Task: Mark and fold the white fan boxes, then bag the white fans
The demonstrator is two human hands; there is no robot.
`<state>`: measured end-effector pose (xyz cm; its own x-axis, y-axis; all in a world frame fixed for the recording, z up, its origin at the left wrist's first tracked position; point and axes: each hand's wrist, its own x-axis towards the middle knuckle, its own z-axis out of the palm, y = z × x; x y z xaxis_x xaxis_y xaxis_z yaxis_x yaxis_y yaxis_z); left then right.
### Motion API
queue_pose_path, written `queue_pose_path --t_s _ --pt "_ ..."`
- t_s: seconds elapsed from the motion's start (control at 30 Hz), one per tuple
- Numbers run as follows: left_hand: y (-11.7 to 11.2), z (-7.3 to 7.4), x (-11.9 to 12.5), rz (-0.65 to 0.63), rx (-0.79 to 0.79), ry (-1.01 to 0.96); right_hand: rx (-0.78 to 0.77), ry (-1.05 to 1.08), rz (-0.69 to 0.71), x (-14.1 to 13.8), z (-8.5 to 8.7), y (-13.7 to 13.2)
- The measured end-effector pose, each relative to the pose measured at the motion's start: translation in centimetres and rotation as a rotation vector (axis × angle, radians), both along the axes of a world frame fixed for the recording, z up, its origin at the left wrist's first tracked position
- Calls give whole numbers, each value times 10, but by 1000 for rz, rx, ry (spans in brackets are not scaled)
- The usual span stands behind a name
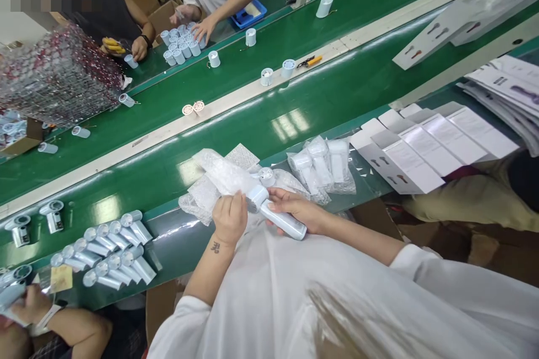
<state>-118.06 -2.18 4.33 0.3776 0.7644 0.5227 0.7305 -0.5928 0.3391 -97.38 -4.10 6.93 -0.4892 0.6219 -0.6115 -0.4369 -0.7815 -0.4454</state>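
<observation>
Though unreadable, tattoo (215,247) beside handheld fan (283,216)

Near conveyor belt (105,179) across the frame, directly before the person. Above it, a handheld device (284,219) between the left hand (229,219) and the right hand (297,207). Just behind the hands, bubble wrap (219,176) on the belt, with bagged parts (320,165) to its right. Farther left, rows of device handles (107,249); farther right, flat cartons (433,146) at the belt's edge. Beyond, a raised rail (155,132), then a second belt (210,90) carrying small cylinders (181,47), and past those, a co-worker's hand (204,28).
</observation>
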Motion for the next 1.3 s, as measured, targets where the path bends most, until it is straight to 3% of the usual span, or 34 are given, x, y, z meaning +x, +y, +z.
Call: queue_pose_path --t_s 0.17,0.23,0.33,0.43,0.63,0.77,0.9,1.0,1.07,1.13,1.2,1.3 --pt "-2 -2 9 -229 22 -2 -92 -15 -77 4 4 0" --pt "-9 -4 12 -247 -19 -79 -80 -26 -140 7 4 0" --pt "-16 -7 20 -166 -146 -179 -73 -21 -207 12 0 1" --pt "-14 -8 28 -120 -199 -136 -147 46 -210 18 -5 2" --pt "0 -16 37 -5 -227 -81 -490 303 -233 27 -6 3" --pt "-6 -9 45 86 -499 -145 -535 386 -255 28 -6 5" --pt "-17 12 54 -54 -829 -273 -432 140 -237 17 -20 1" --pt "-13 22 59 -34 -925 -366 -320 24 -242 6 -33 -5" --pt "-8 25 59 -95 -930 -334 -283 -46 -243 5 -32 -7" --pt "-4 29 55 -132 -874 -297 -170 -204 -203 14 -17 -10" --pt "-1 37 48 -90 -775 -291 69 -421 -104 35 9 -12" --pt "0 57 40 -184 -719 -320 434 -521 188 76 51 -13"
